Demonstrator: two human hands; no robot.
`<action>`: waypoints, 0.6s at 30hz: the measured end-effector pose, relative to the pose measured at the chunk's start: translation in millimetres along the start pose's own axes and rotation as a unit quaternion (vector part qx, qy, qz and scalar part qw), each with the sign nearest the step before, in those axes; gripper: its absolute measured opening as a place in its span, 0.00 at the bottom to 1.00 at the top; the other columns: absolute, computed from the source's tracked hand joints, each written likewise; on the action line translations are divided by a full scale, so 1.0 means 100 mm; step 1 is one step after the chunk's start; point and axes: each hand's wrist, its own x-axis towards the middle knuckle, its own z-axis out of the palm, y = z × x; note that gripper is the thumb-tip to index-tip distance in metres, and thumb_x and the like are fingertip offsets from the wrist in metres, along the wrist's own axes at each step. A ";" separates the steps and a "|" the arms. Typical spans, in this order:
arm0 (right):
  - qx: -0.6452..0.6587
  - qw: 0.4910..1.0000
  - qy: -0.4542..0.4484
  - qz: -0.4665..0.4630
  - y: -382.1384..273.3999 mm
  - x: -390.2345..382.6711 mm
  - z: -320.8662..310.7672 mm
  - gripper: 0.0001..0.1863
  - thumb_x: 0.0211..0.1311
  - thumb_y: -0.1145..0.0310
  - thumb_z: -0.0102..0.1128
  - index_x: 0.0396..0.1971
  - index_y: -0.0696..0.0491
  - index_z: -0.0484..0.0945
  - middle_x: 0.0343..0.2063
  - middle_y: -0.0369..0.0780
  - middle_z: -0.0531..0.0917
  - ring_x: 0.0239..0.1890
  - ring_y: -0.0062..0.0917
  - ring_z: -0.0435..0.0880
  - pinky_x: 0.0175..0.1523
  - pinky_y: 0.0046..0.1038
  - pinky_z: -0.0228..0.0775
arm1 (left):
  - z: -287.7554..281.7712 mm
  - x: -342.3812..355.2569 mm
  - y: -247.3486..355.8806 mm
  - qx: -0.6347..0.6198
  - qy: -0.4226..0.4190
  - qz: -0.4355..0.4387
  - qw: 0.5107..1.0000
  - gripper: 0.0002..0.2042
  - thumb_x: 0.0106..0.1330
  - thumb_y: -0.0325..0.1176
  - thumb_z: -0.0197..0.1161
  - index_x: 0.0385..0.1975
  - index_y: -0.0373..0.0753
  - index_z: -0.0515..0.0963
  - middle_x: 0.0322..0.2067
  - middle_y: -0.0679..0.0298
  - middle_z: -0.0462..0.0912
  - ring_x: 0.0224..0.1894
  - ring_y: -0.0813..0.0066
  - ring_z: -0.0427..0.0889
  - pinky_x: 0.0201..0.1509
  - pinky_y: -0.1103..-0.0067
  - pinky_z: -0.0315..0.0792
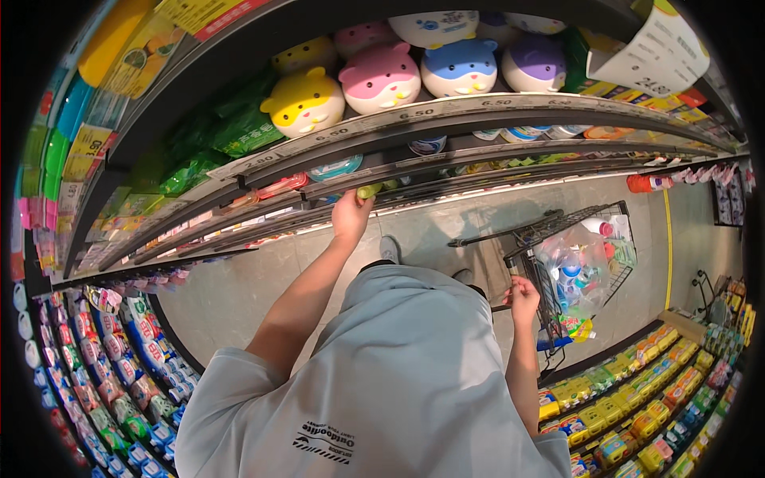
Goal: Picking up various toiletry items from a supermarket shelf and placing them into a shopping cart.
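Observation:
My left hand (351, 215) reaches to a lower shelf on the far side, its fingers closed on a small, rounded light-green item (369, 191) whose kind I cannot make out. Beside it on that shelf lies a turquoise-edged container (335, 168). My right hand (522, 296) is at the near end of a black shopping cart (550, 275), fingers curled together; what they hold, if anything, is hidden. In the cart sits a clear plastic bag (586, 263) with several bottles and packages.
Hamster-shaped containers in yellow (305, 103), pink (381, 76), blue (460, 68) and purple (534, 64) line the upper shelf. Green bags (239, 131) lie left of them. Shelves of packaged goods (629, 398) stand behind me at right, and more (119, 358) at left.

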 end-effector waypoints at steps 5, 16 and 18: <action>0.027 0.999 -0.009 0.029 0.02 0.04 -0.05 0.11 0.74 0.72 0.55 0.50 0.58 0.80 0.28 0.35 0.83 0.25 0.17 0.81 0.29 0.20 0.76 | -0.31 -0.39 0.18 -0.085 0.053 0.166 0.981 0.16 0.59 0.31 0.73 0.47 0.38 0.80 0.31 0.58 0.80 0.30 0.59 0.81 0.35 0.67 0.73; -0.052 0.976 -0.161 -0.134 -1.19 -0.22 0.36 0.21 0.64 0.75 0.67 0.57 0.55 0.79 0.37 0.34 0.83 0.39 0.17 0.81 0.46 0.21 0.74 | -0.30 -0.99 1.29 -0.320 -0.195 0.159 0.913 0.18 0.59 0.27 0.75 0.48 0.35 0.80 0.43 0.62 0.85 0.42 0.75 0.84 0.49 0.77 0.77; -0.072 0.966 -0.179 -0.174 -1.53 -0.32 0.43 0.23 0.63 0.74 0.68 0.59 0.54 0.78 0.40 0.36 0.84 0.41 0.19 0.82 0.49 0.23 0.75 | -0.19 -1.06 1.69 -0.338 -0.230 0.173 0.896 0.18 0.59 0.28 0.76 0.48 0.35 0.80 0.41 0.63 0.86 0.39 0.78 0.84 0.46 0.79 0.77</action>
